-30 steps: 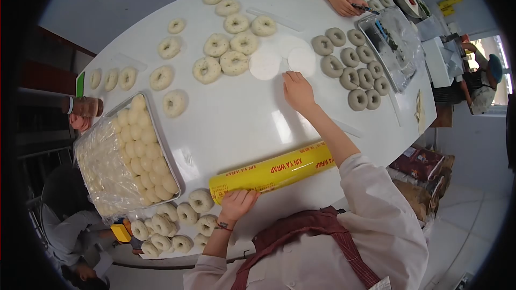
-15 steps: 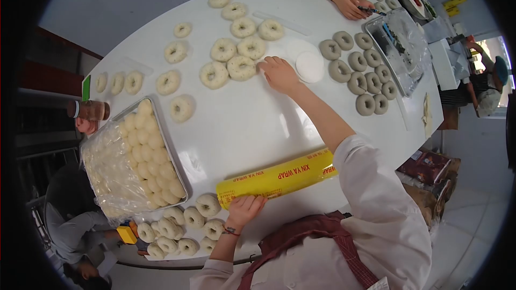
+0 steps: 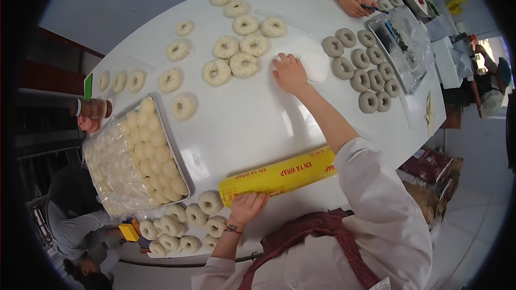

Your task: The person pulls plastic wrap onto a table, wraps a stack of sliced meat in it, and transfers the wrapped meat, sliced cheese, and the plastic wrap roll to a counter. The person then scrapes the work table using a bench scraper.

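My left hand (image 3: 248,207) is closed on the near edge of a long yellow cling wrap box (image 3: 279,176) printed "XIN YA WRAP". The box lies slantwise on the table in front of me. Farther out, my right hand (image 3: 290,74) reaches across the table with its fingers apart. It is beside the round white paper discs (image 3: 316,66), and I cannot tell whether the fingertips touch the nearest one. Left of that hand sits a group of speckled dough rings (image 3: 244,65). Nothing shows in the right hand.
A tray of dough balls (image 3: 156,153), partly under plastic, stands at left, with more dough rings (image 3: 196,214) below it. Grey dough rings (image 3: 361,80) and a plastic-covered tray (image 3: 395,70) are at right. Another person's hands (image 3: 355,5) hold a dark tool at the far edge.
My right hand has moved a little right, away from the dough rings and up to the paper discs. My left hand stays on the cling wrap box. The view has shifted slightly.
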Demonstrator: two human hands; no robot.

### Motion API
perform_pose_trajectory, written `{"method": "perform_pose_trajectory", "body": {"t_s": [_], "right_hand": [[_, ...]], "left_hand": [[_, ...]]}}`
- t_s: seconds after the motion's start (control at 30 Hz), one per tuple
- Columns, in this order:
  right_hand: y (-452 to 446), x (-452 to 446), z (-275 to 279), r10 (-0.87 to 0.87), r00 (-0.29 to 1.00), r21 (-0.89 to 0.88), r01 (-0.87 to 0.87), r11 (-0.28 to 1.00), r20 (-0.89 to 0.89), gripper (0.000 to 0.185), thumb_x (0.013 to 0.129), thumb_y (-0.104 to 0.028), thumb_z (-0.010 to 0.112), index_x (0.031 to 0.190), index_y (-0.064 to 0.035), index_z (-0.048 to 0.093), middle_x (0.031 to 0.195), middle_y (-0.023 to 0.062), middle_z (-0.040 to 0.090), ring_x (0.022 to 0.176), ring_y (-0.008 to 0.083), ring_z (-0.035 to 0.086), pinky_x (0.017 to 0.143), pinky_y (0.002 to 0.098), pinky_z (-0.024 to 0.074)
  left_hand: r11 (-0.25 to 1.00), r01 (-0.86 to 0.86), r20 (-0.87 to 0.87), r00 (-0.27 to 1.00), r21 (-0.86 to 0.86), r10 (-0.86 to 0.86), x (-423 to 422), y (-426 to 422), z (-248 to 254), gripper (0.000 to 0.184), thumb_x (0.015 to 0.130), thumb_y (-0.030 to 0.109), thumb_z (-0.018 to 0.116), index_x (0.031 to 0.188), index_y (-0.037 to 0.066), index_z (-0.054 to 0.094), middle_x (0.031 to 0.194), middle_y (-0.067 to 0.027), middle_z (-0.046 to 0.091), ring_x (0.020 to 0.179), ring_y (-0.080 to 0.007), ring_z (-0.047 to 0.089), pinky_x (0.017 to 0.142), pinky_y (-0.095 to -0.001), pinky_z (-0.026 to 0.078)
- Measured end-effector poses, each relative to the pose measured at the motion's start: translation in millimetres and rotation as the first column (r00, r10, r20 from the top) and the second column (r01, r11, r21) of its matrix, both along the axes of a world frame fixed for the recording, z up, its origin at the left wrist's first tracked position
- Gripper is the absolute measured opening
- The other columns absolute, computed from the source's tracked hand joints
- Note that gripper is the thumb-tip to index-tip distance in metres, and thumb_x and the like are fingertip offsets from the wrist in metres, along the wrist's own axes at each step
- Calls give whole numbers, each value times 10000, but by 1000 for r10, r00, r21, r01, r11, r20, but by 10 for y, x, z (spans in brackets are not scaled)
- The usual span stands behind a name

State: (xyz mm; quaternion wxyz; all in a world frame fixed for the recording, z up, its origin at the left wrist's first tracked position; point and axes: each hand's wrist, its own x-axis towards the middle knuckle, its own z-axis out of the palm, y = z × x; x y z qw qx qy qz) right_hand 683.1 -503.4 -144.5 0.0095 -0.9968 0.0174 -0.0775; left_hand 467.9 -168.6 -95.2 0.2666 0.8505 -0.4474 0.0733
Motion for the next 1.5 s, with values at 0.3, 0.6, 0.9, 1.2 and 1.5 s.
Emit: {"method": "perform_pose_trajectory", "body": {"t_s": [0.3, 0.6, 0.9, 1.2, 1.5], "right_hand": [[-853, -2589, 1284, -348, 895, 553, 446, 704, -279, 344, 835, -238, 697, 1127, -68, 636, 930, 98, 630, 845, 269, 614, 743, 374, 503], [-97, -3542, 1146, -33, 981, 373, 104, 922, -191, 636, 631, -314, 833, 1122, -69, 512, 1139, 113, 498, 1110, 315, 467, 956, 419, 378], [-169, -3462, 683, 62, 997, 199, -72, 977, 54, 203, 757, -105, 684, 894, -53, 544, 939, 74, 533, 915, 264, 530, 787, 384, 439], [-327, -3128, 805, -29, 988, 326, -21, 945, 149, 77, 866, -83, 592, 885, -45, 528, 809, 116, 563, 788, 303, 548, 707, 400, 456], [-297, -2248, 605, -231, 961, 808, 11, 589, 155, 63, 925, -25, 500, 920, -39, 439, 756, 131, 521, 708, 283, 526, 669, 370, 438]], "left_hand": [[1000, -1, -60, 998, 21, 2, 8, 12, 3, 188, 727, 168, 776, 833, 137, 624, 699, -5, 559, 613, -189, 586, 547, -327, 437], [995, 92, 61, 994, 35, -94, 47, -9, 70, 199, 767, 234, 755, 807, 150, 580, 668, 1, 466, 586, -170, 550, 508, -312, 435], [971, 131, 30, 990, 202, -140, 128, 11, 267, 225, 808, 268, 699, 754, 127, 532, 677, -23, 490, 610, -208, 572, 525, -342, 457], [995, 6, -31, 1000, 97, -3, 349, 156, 265, 141, 841, 205, 669, 828, 93, 584, 760, -69, 579, 735, -265, 585, 638, -399, 487], [977, -209, -52, 976, 45, 211, 934, 26, 216, 109, 845, 90, 585, 953, 102, 580, 811, -86, 596, 773, -289, 607, 651, -390, 502]]}}
